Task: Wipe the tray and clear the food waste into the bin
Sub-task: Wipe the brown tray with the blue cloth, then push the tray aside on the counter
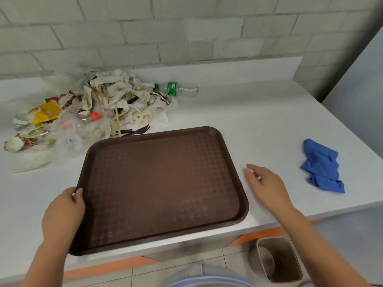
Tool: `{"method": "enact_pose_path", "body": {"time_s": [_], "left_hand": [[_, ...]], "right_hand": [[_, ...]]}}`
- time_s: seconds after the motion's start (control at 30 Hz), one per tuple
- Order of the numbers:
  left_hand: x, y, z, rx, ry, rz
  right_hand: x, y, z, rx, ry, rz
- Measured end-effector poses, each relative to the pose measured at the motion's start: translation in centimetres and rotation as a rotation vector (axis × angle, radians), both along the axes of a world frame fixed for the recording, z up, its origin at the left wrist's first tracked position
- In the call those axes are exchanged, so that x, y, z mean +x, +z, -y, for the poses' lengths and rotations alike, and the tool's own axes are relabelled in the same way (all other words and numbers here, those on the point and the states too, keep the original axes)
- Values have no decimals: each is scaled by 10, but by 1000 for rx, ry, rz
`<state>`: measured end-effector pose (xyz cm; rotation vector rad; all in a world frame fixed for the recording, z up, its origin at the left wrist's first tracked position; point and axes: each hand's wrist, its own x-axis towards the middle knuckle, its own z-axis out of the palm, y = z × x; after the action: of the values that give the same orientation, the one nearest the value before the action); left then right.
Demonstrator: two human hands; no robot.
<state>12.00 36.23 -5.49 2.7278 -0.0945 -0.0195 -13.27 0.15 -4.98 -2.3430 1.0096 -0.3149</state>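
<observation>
Brown tray [161, 189] lies on the table [259, 125], long axis left-right; left hand [64, 214] grips its near-left rim. Right hand [267, 187] hovers open, nearer the blue cloth [321, 165] to its right.

The scene is lit brightly and evenly by diffuse light, and the white worktop [259, 121] is nearly washed out. Only faint, soft shadows are cast. Straight lines are bowed toward the edges, and the right hand [267, 187] is slightly blurred.
</observation>
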Motion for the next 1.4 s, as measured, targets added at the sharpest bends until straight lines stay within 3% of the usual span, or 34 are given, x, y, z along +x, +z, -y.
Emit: {"method": "enact_pose_path", "body": {"time_s": [0.3,0.57,0.67,0.77,0.9,1.1,1.27,1.4], "left_hand": [[-20,12,19,-177,-61,-2],[-40,62,127,-497,-269,-43],[-40,69,190,-536,-328,-38],[-30,63,256,-452,-369,18],[-3,44,343,-190,-388,99],[28,27,435,120,-431,69],[38,6,470,264,-430,13],[32,-3,476,262,-402,28]], "right_hand": [[7,-18,-16,-40,-137,26],[-26,20,91,-106,-230,108],[-29,32,154,-149,-243,126],[-22,34,228,-221,-242,85],[-5,30,314,-261,-255,-5],[24,15,399,-235,-225,-181],[44,0,432,-248,-186,-232],[48,-8,443,-279,-183,-220]]}}
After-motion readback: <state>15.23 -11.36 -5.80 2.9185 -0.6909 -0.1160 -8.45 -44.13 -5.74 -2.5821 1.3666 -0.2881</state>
